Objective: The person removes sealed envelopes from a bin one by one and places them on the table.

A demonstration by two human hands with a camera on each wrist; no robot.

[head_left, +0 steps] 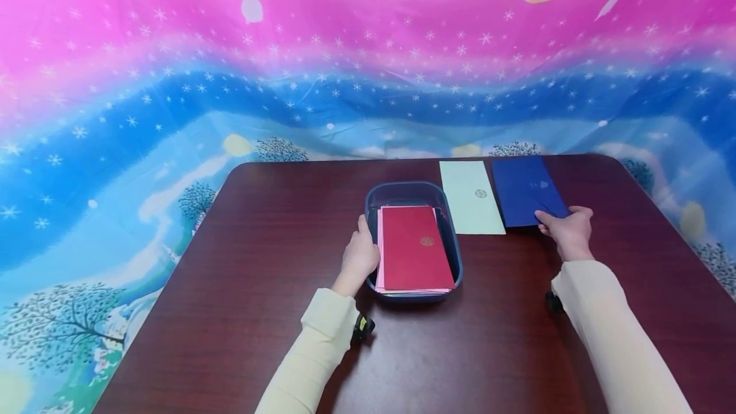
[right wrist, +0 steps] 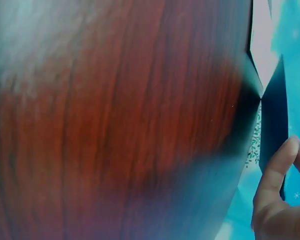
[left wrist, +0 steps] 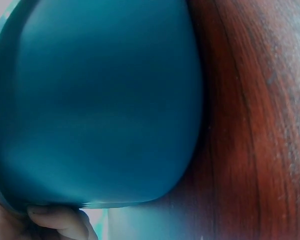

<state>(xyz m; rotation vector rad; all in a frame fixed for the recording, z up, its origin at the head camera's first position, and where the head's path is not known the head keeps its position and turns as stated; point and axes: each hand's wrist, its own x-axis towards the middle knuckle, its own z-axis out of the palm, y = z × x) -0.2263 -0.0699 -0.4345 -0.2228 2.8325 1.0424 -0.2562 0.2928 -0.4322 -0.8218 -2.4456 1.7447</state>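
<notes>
My left hand [head_left: 359, 254] grips the left side of a dark blue plastic bin [head_left: 415, 297], its fingers at the rim in the left wrist view. Inside the bin lies a stack of envelopes, a red envelope [head_left: 411, 260] with a gold emblem on top and pink and pale edges showing beneath. At the far right, my right hand [head_left: 569, 232] pinches the near corner of a dark blue envelope [head_left: 520, 187]. The right wrist view shows that blue envelope [right wrist: 274, 120] tilted up off the table at the held end.
A pale green envelope [head_left: 467, 200] with a small round emblem lies between the bin and the blue envelope. The dark wooden table [head_left: 259, 273] has its far edge just behind the envelopes. A colourful printed cloth [head_left: 345, 50] hangs behind the table.
</notes>
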